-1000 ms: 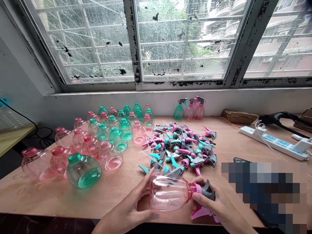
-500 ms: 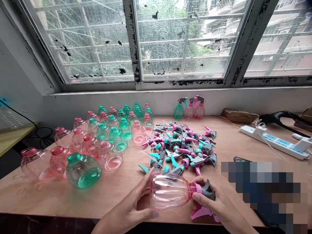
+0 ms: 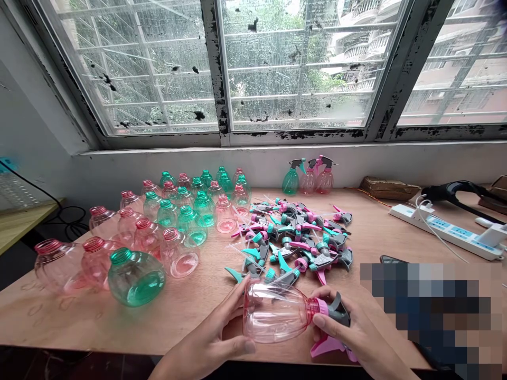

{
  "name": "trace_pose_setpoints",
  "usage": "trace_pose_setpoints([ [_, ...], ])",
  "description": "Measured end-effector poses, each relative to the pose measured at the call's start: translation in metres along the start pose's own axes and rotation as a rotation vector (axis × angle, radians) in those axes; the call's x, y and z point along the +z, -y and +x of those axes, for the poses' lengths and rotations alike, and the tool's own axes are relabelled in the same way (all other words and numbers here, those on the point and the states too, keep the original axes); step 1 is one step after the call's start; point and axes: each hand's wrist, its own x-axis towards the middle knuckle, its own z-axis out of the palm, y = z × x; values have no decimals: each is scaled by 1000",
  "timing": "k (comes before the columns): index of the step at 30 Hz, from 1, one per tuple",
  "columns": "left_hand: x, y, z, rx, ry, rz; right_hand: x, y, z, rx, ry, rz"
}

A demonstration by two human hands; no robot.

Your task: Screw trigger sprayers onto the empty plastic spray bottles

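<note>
A clear pink spray bottle (image 3: 275,311) lies on its side above the wooden table's (image 3: 190,309) near edge, held between both hands. My left hand (image 3: 216,335) cups the bottle's base, fingers wrapped round it. My right hand (image 3: 350,330) grips the pink and grey trigger sprayer head (image 3: 335,314) fitted at the bottle's neck, its pink lever pointing down. A thin dip tube shows inside the bottle.
Several capless pink and green bottles (image 3: 166,227) stand at the left. A pile of loose trigger heads (image 3: 295,237) lies in the middle. Three finished spray bottles (image 3: 309,177) stand by the wall. A power strip (image 3: 447,232) and cables lie at the right.
</note>
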Motion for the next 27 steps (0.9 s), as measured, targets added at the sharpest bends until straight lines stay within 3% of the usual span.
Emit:
trace_pose_setpoints([
  [6,2,-11,0,41,2,98,-1,-1,1,14,41,31],
  [13,-2,0,0,9,9,40,-1,-2,0,6,37,37],
  [22,3,-7,0,61,1,85,-1,3,-1,4,42,-1],
  [27,0,-3,1,15,16,20,-1,2,-1,18,43,7],
])
